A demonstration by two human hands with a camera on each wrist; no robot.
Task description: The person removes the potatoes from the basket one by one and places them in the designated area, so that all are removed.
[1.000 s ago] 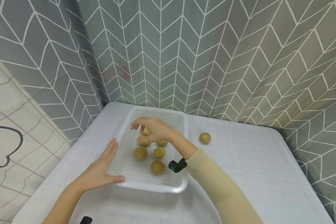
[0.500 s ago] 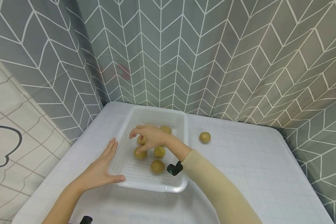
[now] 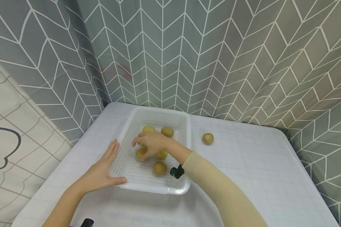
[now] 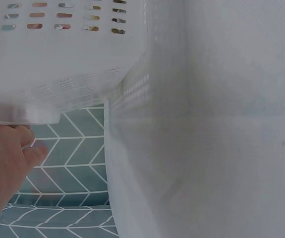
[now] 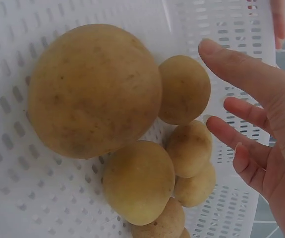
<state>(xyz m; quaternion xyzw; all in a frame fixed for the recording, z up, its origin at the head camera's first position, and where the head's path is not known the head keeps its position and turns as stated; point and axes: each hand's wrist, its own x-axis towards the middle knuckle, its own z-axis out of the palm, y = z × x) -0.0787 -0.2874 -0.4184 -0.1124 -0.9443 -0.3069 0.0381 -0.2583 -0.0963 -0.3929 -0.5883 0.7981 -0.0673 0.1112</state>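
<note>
A white perforated plastic basket (image 3: 130,184) sits on the table with several yellow-brown potatoes in it. My left hand (image 3: 103,171) rests along its left rim, fingers stretched and thumb at the near corner. Inside the basket my right hand (image 3: 153,143) hovers over the potatoes, thumb and fingers spread apart. In the right wrist view a potato (image 5: 184,89) lies just beside the thumb, and a smaller-looking potato (image 5: 191,148) is near the fingertips. A large potato (image 3: 160,168) lies nearer the front. The right hand partly hides the middle potatoes in the head view.
One loose potato (image 3: 208,138) lies on the white-clothed table (image 3: 258,164), right of the basket. Behind the table hangs a grey curtain (image 3: 170,63) with white chevron lines. The basket's raised walls surround the right hand.
My right hand has moved from the basket's far part toward the near side, over the middle potatoes, uncovering the far ones. My left hand stays at the rim.
</note>
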